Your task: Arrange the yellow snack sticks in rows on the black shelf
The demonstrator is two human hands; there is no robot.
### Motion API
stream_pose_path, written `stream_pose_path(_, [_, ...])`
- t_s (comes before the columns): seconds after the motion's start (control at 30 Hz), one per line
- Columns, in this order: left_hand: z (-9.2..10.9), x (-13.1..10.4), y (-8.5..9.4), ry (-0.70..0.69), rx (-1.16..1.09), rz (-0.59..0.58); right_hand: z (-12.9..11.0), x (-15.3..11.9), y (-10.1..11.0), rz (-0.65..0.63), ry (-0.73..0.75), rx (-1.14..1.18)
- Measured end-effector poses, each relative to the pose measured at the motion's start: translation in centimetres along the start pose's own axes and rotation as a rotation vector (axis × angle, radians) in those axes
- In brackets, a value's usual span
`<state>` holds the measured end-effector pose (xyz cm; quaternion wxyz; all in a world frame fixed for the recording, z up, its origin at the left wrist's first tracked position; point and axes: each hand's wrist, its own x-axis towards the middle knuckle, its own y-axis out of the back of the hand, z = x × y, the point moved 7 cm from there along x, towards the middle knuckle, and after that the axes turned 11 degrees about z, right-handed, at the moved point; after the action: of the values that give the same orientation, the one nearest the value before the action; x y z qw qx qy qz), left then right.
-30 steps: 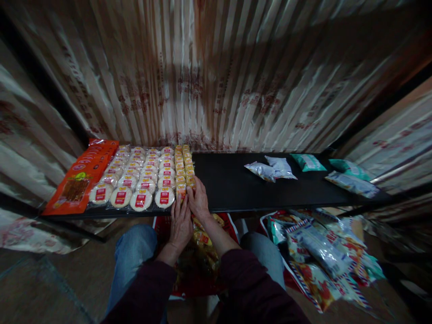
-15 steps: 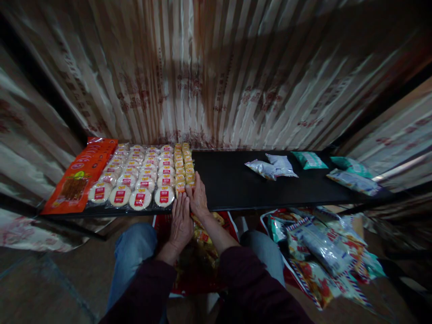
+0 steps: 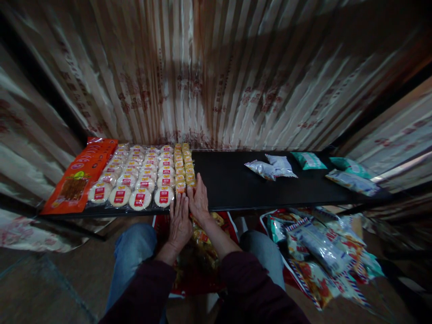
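Two narrow rows of small yellow-wrapped snacks (image 3: 179, 167) run from back to front on the black shelf (image 3: 222, 182). At the front end of these rows, my left hand (image 3: 180, 221) rests with fingers stretched toward the snacks. My right hand (image 3: 199, 200) lies along their right side at the front, its fingers extended and seemingly touching the last pieces. Nothing shows in either hand, though the palms are hidden. Left of the yellow rows, several rows of round white crackers (image 3: 140, 198) in clear wrap with red labels stand side by side.
An orange snack bag (image 3: 79, 173) lies at the shelf's left end. Silver packets (image 3: 283, 165) and teal packets (image 3: 308, 160) are on its right. Below sit a red container of gold-wrapped snacks (image 3: 202, 245) and a heap of chip bags (image 3: 324, 252). A curtain (image 3: 209, 90) hangs behind.
Both hands stay at the front of the yellow rows. My left hand has shifted slightly left, and my right hand a little right and toward me. The snacks look unmoved.
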<state>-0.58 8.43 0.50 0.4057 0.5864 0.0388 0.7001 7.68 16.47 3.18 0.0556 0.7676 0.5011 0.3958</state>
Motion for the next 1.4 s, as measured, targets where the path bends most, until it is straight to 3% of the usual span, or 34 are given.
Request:
stream_pose_path(0.63, [0.7,-0.1,0.0,-0.021,0.069,-0.052,0.9,-3.0,3.3,0.080,-0.043,-0.065])
stream_pose_path(1.4, [0.3,0.5,-0.3,-0.013,0.079,-0.091,1.0,-2.3,2.7,0.034,-0.044,-0.202])
